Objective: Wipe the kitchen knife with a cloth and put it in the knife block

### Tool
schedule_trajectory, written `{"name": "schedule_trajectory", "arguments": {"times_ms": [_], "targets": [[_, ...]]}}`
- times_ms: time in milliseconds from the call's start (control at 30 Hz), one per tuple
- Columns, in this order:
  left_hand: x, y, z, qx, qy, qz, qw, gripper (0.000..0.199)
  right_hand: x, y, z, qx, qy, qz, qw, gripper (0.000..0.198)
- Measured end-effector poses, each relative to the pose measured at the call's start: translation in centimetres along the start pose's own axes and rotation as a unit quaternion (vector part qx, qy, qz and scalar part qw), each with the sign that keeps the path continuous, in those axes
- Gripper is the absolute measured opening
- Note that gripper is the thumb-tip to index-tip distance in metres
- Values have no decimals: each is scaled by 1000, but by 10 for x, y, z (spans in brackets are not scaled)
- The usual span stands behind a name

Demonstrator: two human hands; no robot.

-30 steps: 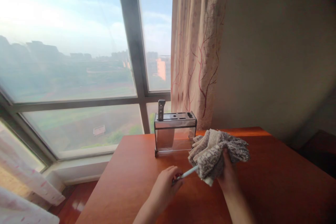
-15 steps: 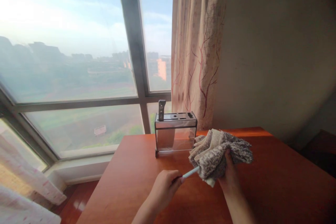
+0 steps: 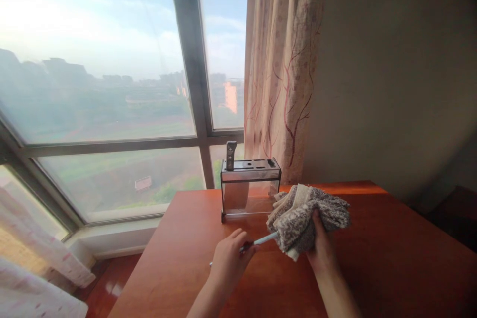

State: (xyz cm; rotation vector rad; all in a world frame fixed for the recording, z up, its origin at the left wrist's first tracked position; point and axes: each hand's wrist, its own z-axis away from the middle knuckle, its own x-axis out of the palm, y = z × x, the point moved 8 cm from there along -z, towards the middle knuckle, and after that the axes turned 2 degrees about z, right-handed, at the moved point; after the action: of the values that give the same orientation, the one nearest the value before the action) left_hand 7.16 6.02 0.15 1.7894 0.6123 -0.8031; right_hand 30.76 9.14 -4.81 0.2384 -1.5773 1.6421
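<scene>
My left hand (image 3: 230, 261) is closed around the dark handle of what looks like a narrow knife (image 3: 266, 239). The handle's end pokes out behind the hand. Its pale, bluish blade runs up to the right, and the far part is hidden in a bunched grey-and-beige cloth (image 3: 296, 221). My right hand (image 3: 322, 246) grips that cloth from the right, thumb on top and the other fingers hidden beneath. Just behind the cloth stands a clear-sided knife block (image 3: 250, 176), with a cleaver (image 3: 231, 154) upright in its left slot.
Both hands are above a reddish-brown wooden table (image 3: 179, 238). Beyond it are a large window (image 3: 112, 144) and a beige curtain (image 3: 279, 69) with a branch pattern. A plain wall (image 3: 383, 84) rises at the right, and another pale curtain (image 3: 37, 278) hangs at lower left.
My right hand and the cloth have shifted slightly left. The left hand has turned and moved a little left, showing the handle's end. Both hands keep their hold.
</scene>
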Motion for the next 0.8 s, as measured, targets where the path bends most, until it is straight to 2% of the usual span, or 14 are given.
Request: {"name": "schedule_trajectory", "arguments": {"times_ms": [167, 367, 500, 633, 700, 800], "targets": [[2, 3, 2, 19, -23, -20, 999, 27, -1, 1, -3, -3, -15, -8, 1000, 65], [17, -3, 3, -23, -96, 30, 995, 34, 3, -2, 3, -6, -7, 5, 1000, 62], [11, -5, 1, -26, -55, 41, 997, 23, 12, -6, 9, -20, -14, 12, 1000, 56], [-2, -3, -1, 0, -1, 52, 999, 6, 8, -4, 8, -18, 13, 13, 1000, 50], [-5, -4, -1, -10, 11, 50, 999, 6, 7, -4, 8, -23, 18, 13, 999, 50], [-8, -5, -2, -23, 10, 60, 998, 8, 10, -5, 9, -22, -12, 6, 1000, 56]]}}
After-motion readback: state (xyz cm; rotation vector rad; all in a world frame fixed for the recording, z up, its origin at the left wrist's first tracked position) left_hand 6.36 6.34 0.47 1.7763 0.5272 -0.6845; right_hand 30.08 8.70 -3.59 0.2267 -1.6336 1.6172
